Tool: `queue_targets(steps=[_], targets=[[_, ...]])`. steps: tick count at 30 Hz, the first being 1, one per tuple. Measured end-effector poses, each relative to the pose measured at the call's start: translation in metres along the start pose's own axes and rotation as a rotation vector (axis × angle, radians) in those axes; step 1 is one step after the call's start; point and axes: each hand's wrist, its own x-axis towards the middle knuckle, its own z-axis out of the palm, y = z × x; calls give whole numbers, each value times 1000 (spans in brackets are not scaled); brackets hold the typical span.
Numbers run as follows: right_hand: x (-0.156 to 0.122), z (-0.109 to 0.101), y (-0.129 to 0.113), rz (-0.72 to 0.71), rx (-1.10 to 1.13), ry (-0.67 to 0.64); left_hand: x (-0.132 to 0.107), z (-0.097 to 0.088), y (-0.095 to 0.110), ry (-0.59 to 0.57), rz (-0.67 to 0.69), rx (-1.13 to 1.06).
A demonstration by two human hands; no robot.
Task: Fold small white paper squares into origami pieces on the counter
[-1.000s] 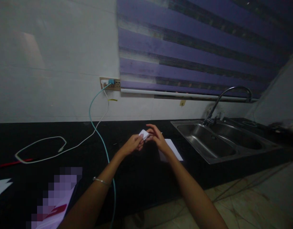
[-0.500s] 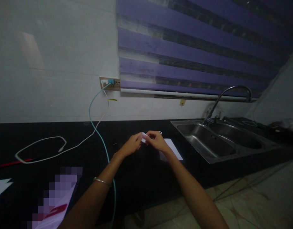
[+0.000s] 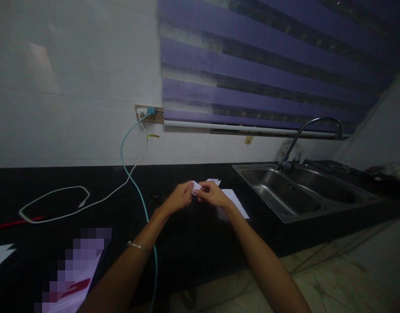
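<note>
Pinching a small folded white paper (image 3: 196,188) between both hands' fingers (image 3: 189,191).

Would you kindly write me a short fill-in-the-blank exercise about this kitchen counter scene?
1. The left hand and right hand pinch a small folded paper of ____ colour.
2. The sink lies to the hands' ____.
3. The bracelet circles the ____ wrist.
Missing words: white; right; left.
</note>
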Motion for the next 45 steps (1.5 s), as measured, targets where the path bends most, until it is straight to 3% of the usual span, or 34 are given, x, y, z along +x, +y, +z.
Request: queue_targets(steps=[4,11,16,20,26,31,37,45], targets=[[1,2,0,-63,18,-13,0,3,0,-1,-26,-128],[0,2,1,-61,-12,-80,1,3,-1,-22,14,-60],[0,0,-4,-71,-98,52,2,2,1,-77,28,-124],[1,-1,-6,-95,-102,154,3,1,-1,-44,1,-169],[2,4,-9,-67,13,183,0,-1,1,-13,21,0],[2,6,-9,-27,48,264,2,-1,5,112,73,63],[4,4,-6,-55,78,461,5,-6,3,299,2,-34],[6,4,-5,-77,116,609,6,-5,9,475,12,-93]])
